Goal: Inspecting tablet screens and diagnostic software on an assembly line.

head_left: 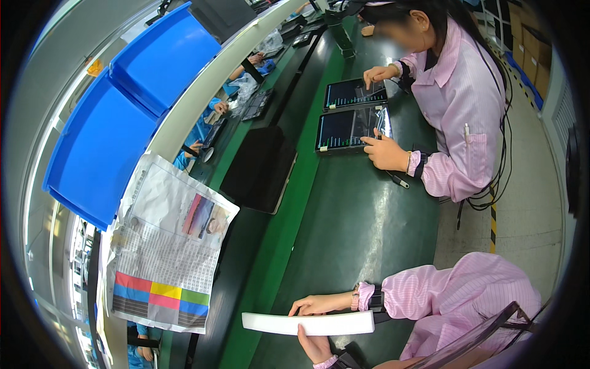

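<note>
A long white slab (307, 323), seen almost edge-on, is held between my two hands above the green table (344, 240). My right hand (322, 304) is closed on its far side, with fingers bent along the edge. On the near side, my left hand (314, 345) grips it with one digit raised against the white face. Both forearms wear pink striped sleeves, with a dark band at the right wrist. What lies behind the slab is hidden.
Farther up the table a co-worker in pink touches two dark tablets (353, 128) with lit screens. A cable end (399, 181) lies beside them. A black panel (258, 169), a printed sheet (169, 246) and blue bins (101, 147) are at left. People in blue work beyond.
</note>
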The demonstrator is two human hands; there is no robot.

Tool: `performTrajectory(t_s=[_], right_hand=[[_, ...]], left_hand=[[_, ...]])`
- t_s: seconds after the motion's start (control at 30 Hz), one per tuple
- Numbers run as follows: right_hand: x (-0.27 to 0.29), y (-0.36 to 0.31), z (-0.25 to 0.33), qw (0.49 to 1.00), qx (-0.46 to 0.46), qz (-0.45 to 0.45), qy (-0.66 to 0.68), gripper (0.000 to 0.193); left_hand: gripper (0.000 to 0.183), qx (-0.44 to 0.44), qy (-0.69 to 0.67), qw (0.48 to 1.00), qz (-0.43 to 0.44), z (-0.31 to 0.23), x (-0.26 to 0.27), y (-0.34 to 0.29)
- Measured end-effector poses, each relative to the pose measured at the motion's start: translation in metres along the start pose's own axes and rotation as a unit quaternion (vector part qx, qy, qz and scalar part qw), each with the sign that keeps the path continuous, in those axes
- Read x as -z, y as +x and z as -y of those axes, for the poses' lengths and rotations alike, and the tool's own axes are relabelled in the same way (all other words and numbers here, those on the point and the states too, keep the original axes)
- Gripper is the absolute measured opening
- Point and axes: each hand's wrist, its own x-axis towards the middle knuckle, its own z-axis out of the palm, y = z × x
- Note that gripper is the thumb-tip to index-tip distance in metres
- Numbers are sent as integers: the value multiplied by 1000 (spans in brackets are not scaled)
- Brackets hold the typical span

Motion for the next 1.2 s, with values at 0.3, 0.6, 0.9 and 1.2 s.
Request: performTrajectory(t_s=[0.3,0.6,0.9,1.2], right_hand=[[2,4,-8,1000,13,-1,-1,29],[5,3,-9,1000,7,2,-7,28],[3,4,-7,1000,5,-1,-4,28],[-1,2,0,1000,7,-11,-16,30]], left_hand=[[55,11,0,1000,-9,-2,-3,-2],[56,11,1,1000,-10,1,-3,0],[56,12,-11,1000,4,-1,-4,0],[55,3,2,1000,-5,-2,0,0]])
